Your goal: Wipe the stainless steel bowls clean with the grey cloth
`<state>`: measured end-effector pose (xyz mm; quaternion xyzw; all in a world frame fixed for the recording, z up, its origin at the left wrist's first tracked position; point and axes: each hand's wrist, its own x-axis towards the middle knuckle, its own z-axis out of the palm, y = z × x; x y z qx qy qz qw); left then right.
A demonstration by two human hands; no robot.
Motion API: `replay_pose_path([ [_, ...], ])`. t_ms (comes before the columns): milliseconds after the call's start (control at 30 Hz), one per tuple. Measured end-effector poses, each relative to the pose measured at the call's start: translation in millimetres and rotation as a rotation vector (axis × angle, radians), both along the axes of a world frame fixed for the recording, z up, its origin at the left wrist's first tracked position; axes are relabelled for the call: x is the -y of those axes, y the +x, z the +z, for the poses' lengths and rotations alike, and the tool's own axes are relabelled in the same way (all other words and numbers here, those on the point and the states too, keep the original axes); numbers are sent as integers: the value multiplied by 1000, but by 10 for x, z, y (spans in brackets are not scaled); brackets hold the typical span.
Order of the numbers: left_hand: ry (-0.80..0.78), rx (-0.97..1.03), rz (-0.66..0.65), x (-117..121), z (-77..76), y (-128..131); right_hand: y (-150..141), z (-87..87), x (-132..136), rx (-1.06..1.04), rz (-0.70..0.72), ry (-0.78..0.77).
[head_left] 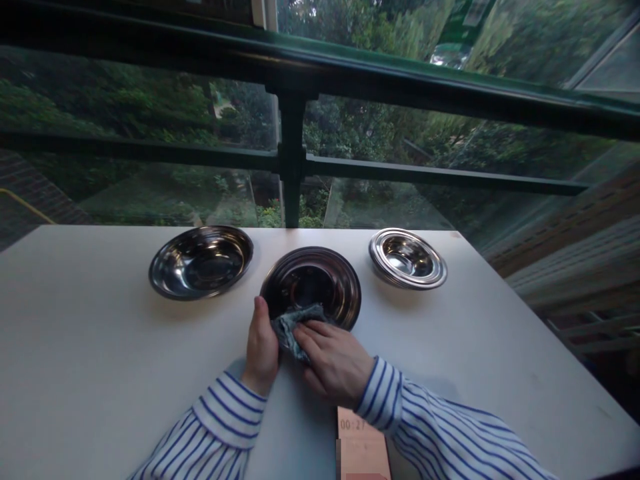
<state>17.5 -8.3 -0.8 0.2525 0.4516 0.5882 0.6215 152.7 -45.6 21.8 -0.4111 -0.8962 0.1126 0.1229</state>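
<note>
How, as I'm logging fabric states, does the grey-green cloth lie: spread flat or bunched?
Bunched: the cloth shows crumpled folds and ridges beside the right hand, at the near side of the middle round metal bowl.

Left hand (262, 350) partly hidden, cloth (289, 327) partly covered, edge-cropped phone (363, 448) and bottle (463, 28)

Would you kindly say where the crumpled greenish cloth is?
Head view: the cloth is just left of centre, under the right hand, against the middle dark, round metal bowl.
</note>
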Motion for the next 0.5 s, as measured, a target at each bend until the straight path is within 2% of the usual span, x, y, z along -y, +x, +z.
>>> replay_pose_path([
  [67,42,-79,75,-8,-17,18,109,37,49,51,2,-20],
  [133,59,-119,86,-4,-12,19,110,34,55,60,0,-24],
  [300,-59,-185,15,12,31,-63,-220,-62,-83,-65,18,43],
  [367,-85,-218,36,-2,25,-92,-272,-52,-114,-84,12,39],
  [500,-9,-275,147,-47,7,-69,-52,69,-29,7,17,-43],
])
